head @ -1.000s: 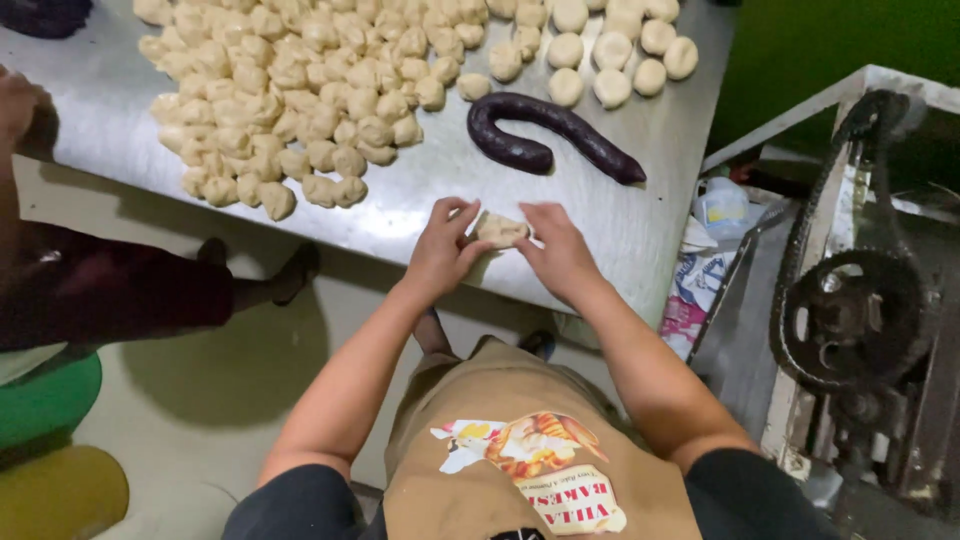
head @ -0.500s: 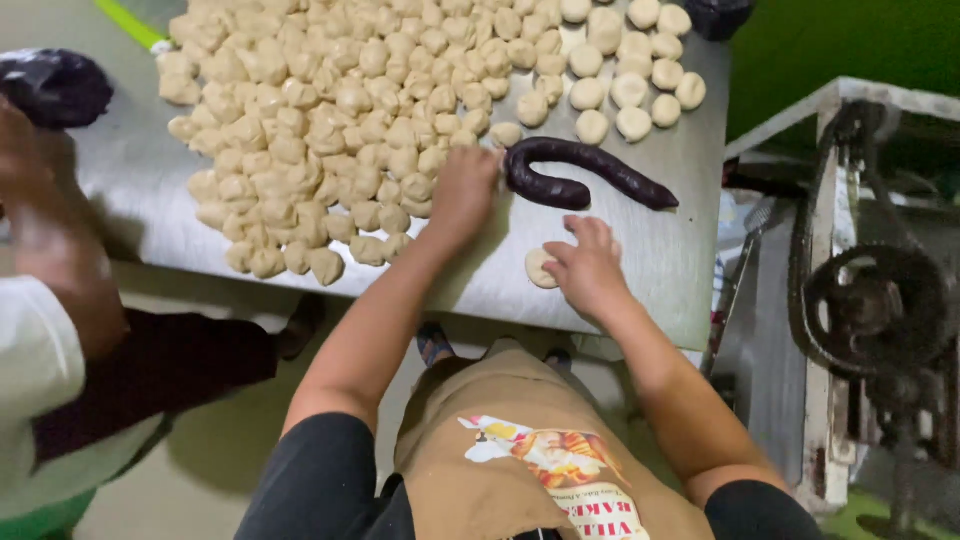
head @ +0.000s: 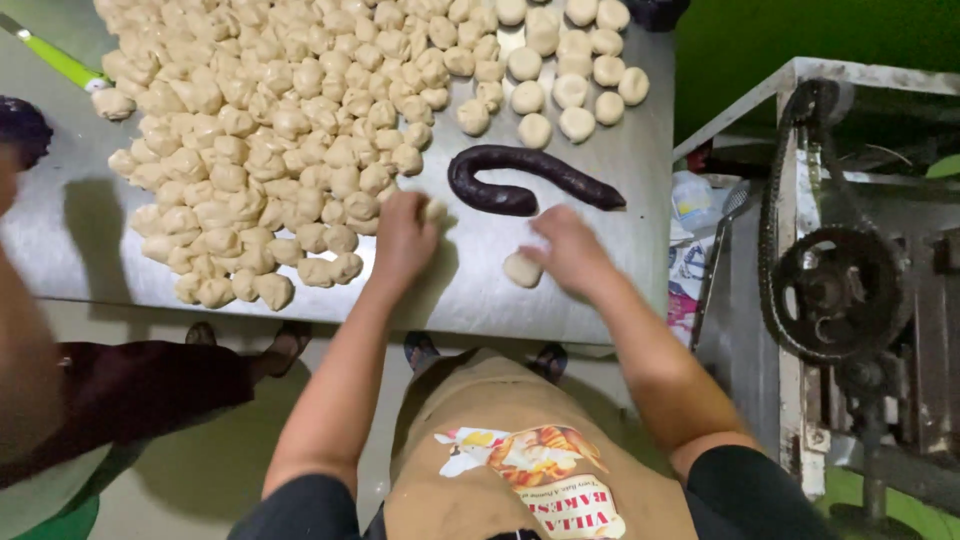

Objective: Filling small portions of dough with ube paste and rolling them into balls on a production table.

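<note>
On the steel surface [head: 560, 300] a large heap of rough, uneven dough pieces [head: 270, 150] covers the left and middle, and only a small group of smooth rounded dough balls [head: 570, 70] sits in tidy rows at the far right corner, so by the look of it most of the shaping is yet to be done and only a minor share is finished. The left hand [head: 400, 240] lies at the near edge of the heap, its fingers curled down around a rough dough piece [head: 434, 210] that peeks out by the thumb. The right hand [head: 570, 250] rests flat on the surface, fingers spread and loosely open, its palm edge touching a single dough ball [head: 522, 268] just beside it, which looks rounded but is well apart from the finished rows. A dark purple roll of filling [head: 530, 180] curves between the hands and the finished balls, uncut. Another person's arm [head: 30, 330] shows blurred at the left, and a chain-driven machine [head: 830, 290] stands to the right
</note>
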